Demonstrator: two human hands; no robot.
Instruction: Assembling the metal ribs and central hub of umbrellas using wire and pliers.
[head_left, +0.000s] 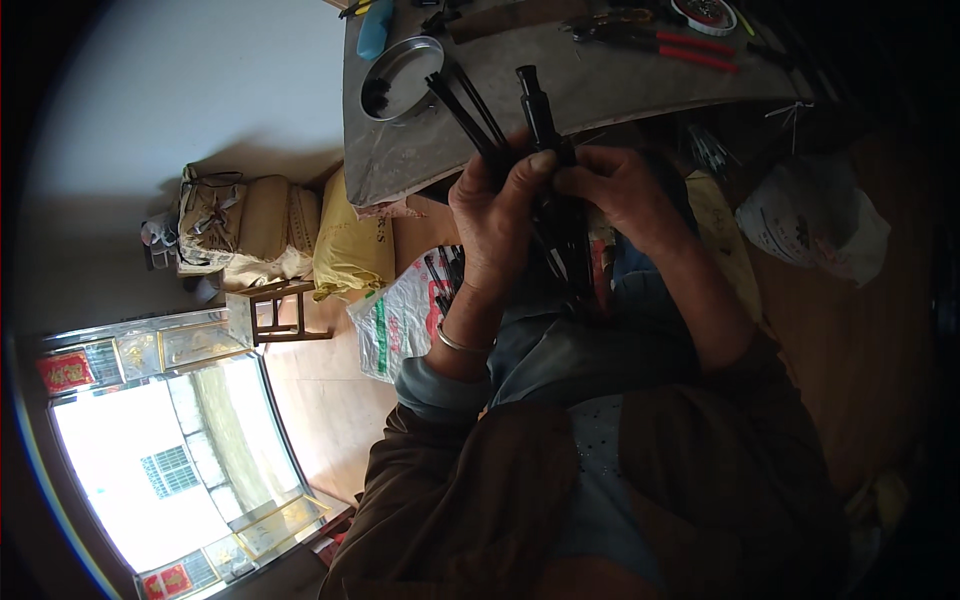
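My left hand (495,215) is closed around a bundle of slim black rods, its thumb pressed on a black tube (537,105) with a stepped, knobbed end. Together they look like a folded umbrella frame, though its exact kind is hard to make out. Two rod ends (458,108) spread out above the left fingers, and more dark rods hang below toward my lap. From the other side, my right hand (625,195) pinches the same frame with thumb and fingers just below the tube. The fingers partly cover the middle of the frame.
Ahead is a grey worktable (400,160) with a round metal dish (412,85) of small black pieces and red-handled pliers (695,40). A plastic bag (390,325) lies left, beyond it a wooden stool (242,318) and a yellow sack (355,245). Another plastic bag (815,220) sits right.
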